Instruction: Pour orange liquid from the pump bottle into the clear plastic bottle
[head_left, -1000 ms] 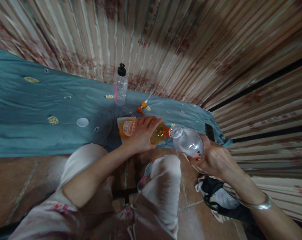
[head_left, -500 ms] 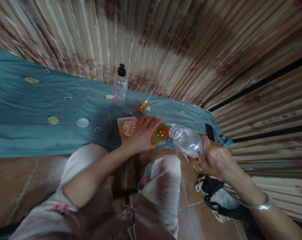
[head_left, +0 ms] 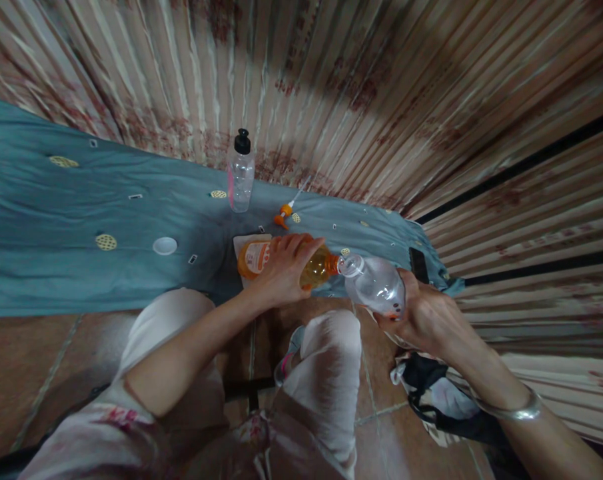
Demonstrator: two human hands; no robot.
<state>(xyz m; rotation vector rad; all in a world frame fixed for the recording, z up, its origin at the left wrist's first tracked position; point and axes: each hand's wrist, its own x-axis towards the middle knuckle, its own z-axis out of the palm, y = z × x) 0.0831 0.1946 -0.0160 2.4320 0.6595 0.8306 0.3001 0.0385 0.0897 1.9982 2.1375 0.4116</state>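
Observation:
My left hand [head_left: 286,267] is wrapped round an orange-yellow bottle [head_left: 315,267] with a label, tipped on its side with its neck to the right. The neck meets the mouth of a clear plastic bottle [head_left: 376,287], which is also tilted. My right hand [head_left: 421,307] grips that clear bottle near its base. Whether liquid flows between the mouths is too small to tell. Behind my left hand, an orange pump top [head_left: 283,215] with a thin tube lies on the cloth. A white round lid [head_left: 165,246] rests to the left.
A clear squeeze bottle [head_left: 240,177] with a black top stands on the teal patterned cloth [head_left: 41,213]. A black phone [head_left: 418,264] lies by the right end. Pleated curtains [head_left: 281,80] hang behind and right. A bag [head_left: 436,393] sits on the tiled floor.

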